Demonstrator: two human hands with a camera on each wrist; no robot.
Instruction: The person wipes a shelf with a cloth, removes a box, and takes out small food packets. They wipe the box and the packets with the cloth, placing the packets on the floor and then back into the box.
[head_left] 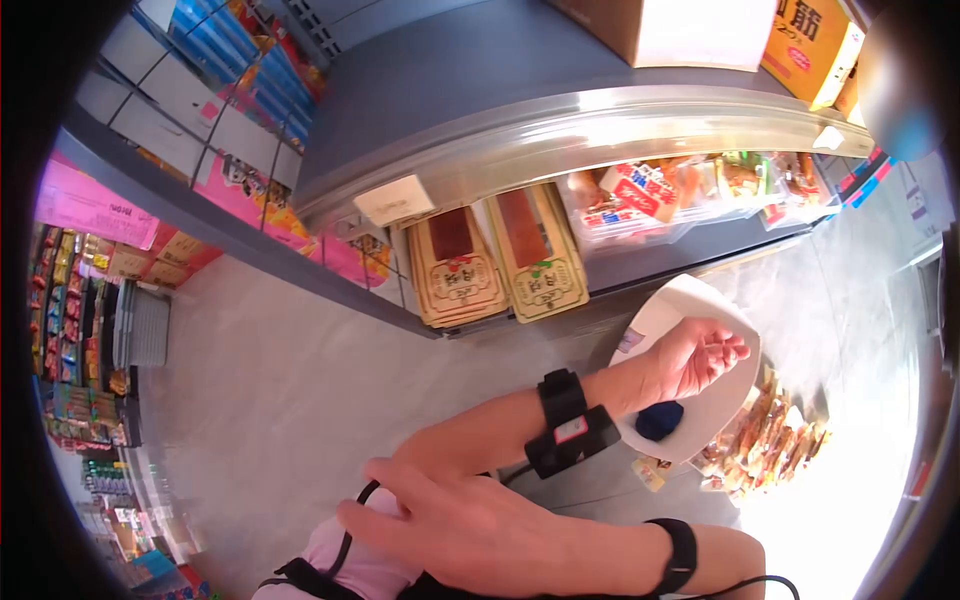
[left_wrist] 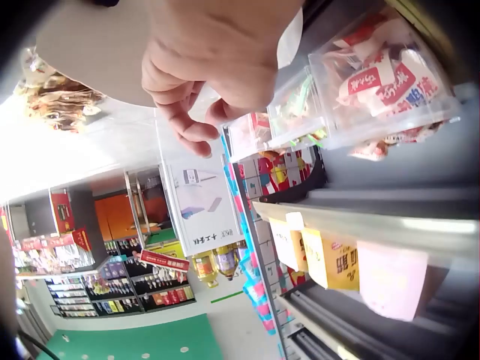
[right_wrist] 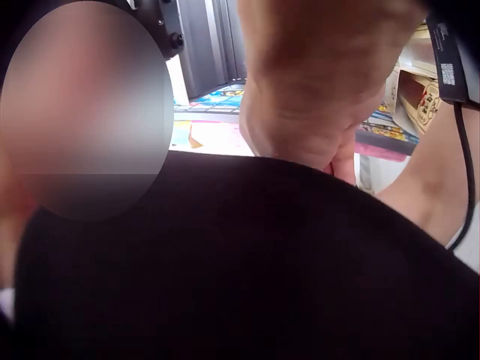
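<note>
My left hand [head_left: 700,355] is held palm up over a white oval surface [head_left: 690,300], fingers loosely curled and nothing in them. In the left wrist view the same hand [left_wrist: 217,60] hangs in front of the shelf. A dark blue round thing [head_left: 660,420] lies on the white surface. My right hand [head_left: 450,520] reaches across to the left upper arm, with fairly straight, spread fingers on the pale pink sleeve [head_left: 375,545]. A black cable [head_left: 345,550] passes by those fingers. In the right wrist view, dark cloth [right_wrist: 225,262] covers much, and the right fingertips are hidden.
Tan flat packs [head_left: 460,290] and clear bins [head_left: 640,225] of red-and-white packets stand on the low shelf. Above it is a grey shelf with a clear front edge [head_left: 570,130]. Many small packets [head_left: 770,440] lie heaped beside the white surface. A wire grid [head_left: 205,165] borders the left.
</note>
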